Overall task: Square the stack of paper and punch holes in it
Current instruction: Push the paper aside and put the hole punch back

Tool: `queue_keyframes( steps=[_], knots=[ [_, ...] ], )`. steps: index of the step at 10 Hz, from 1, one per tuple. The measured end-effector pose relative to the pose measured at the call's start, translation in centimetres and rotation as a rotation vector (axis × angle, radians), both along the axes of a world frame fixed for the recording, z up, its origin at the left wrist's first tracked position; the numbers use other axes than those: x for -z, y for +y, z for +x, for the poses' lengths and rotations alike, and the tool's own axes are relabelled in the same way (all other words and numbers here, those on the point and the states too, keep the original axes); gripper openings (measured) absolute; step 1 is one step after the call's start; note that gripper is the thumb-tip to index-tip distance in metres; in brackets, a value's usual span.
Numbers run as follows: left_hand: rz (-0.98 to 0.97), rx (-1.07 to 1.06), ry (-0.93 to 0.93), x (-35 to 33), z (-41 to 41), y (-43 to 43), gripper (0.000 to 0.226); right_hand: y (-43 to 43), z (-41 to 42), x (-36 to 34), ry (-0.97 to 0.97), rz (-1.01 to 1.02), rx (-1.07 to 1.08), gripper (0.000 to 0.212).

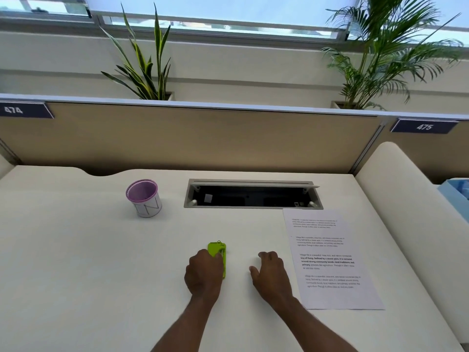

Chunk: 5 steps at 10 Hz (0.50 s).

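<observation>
Left hand [203,274] clamped over the green punch [217,252]; paper stack [330,260] lies flat at 3 o'clock of it, untouched.

Right hand [272,274] rests empty, fingers loosely curled. We judge squaring comes first: tap edges flush before punching. Partition tags read 474 [14,110] and 475 [424,127]; page text illegible.

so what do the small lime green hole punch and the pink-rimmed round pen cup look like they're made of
Lime green hole punch: probably moulded plastic, going by its uniform bright colour and soft sheen; a thin pale strip along its right side may be metal. Pink-rimmed round pen cup: the rim looks like fine mesh, possibly wire; the white lower wall looks like paper or card, uncertain.
</observation>
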<state>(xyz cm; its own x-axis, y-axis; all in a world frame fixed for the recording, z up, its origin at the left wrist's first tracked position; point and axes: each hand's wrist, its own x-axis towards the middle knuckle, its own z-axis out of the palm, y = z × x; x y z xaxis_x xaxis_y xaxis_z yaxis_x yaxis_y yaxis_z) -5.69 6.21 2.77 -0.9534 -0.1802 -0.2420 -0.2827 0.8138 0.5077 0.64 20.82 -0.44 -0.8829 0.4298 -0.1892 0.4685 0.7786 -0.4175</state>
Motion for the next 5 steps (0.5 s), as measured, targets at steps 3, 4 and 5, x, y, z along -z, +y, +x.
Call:
queue_keyframes(
  steps=[3,4,5],
  knots=[
    [-0.036,0.030,0.015,0.00,0.34,0.54,0.037,0.20,-0.01,0.36,0.006,0.024,-0.018,0.048],
    [-0.041,0.047,0.018,-0.16,0.43,0.60,0.039,0.18,-0.01,0.34,0.001,0.025,-0.024,0.048],
    [-0.013,0.035,0.033,-0.59,-0.02,-0.03,0.038,0.25,0.03,0.31,-0.008,0.016,-0.027,0.048]
  ],
)
